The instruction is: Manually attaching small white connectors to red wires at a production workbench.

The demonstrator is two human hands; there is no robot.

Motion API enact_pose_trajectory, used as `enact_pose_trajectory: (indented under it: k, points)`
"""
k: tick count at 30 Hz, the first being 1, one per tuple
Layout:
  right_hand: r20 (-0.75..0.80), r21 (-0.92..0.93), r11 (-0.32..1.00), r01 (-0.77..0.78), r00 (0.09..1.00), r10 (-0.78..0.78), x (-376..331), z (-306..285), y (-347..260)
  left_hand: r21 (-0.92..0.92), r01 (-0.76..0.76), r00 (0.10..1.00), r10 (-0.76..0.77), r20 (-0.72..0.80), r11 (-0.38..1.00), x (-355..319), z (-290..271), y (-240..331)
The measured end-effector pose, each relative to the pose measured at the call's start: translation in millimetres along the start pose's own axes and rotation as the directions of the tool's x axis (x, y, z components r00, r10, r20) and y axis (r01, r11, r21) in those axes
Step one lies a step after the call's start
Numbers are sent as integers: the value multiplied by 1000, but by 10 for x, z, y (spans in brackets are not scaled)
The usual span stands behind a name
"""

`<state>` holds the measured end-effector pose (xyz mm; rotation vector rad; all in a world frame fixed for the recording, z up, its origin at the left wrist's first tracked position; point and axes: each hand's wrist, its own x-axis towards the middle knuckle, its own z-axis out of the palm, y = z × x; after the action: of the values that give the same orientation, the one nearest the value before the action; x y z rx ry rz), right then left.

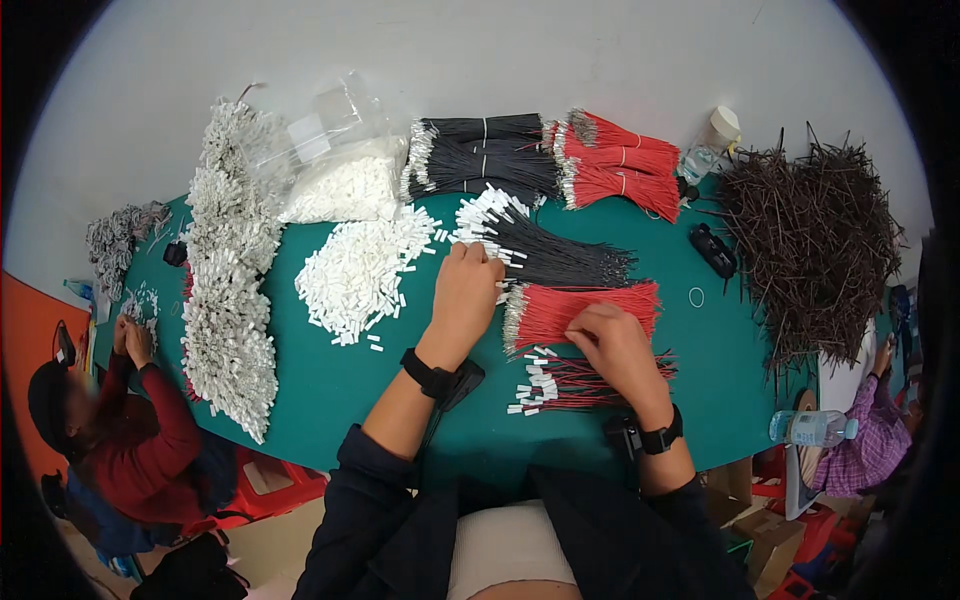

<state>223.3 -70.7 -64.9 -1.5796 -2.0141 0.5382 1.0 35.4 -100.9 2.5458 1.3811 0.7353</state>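
Left hand (468,283), bare and near the centre of the frame, has its fingertips bunched at the white-ended left side of a loose fan of thin black wires (575,252); whether it grips anything cannot be told. Lower and to the right, the right hand (615,345) holds its thumb and forefinger close together over a flat bundle of red wires with silvery metal tips (545,308); any wire between them is too small to make out.

Below that bundle, right of centre, lie red and dark wires with white rectangular plastic ends (570,384). Left of centre is a loose heap of small white plastic pieces (355,275), just below a clear plastic bag filled with white pieces (348,188). Tied black wire bundles (487,155) and tied red wire bundles (622,160) sit at upper centre. Everything rests on a green tabletop (330,400); a tangled dark brown heap (815,235) fills the upper right.
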Motion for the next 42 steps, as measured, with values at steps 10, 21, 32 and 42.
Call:
enact_pose_trajectory:
  k: [10,21,32,42]
  points:
    - [-184,-157,975,157,965,-185,263,398,76,26,-76,995,77,-64,997,18,110,1]
    - [-232,-51,990,132,963,-140,260,407,103,-54,-27,1000,28,3,998,53,-105,-110]
    - [-252,49,993,105,964,-89,252,339,89,15,-3,999,3,47,1000,64,-182,-169]
    - [-276,278,960,19,959,61,243,222,-24,-468,250,968,-230,100,848,104,-491,6]
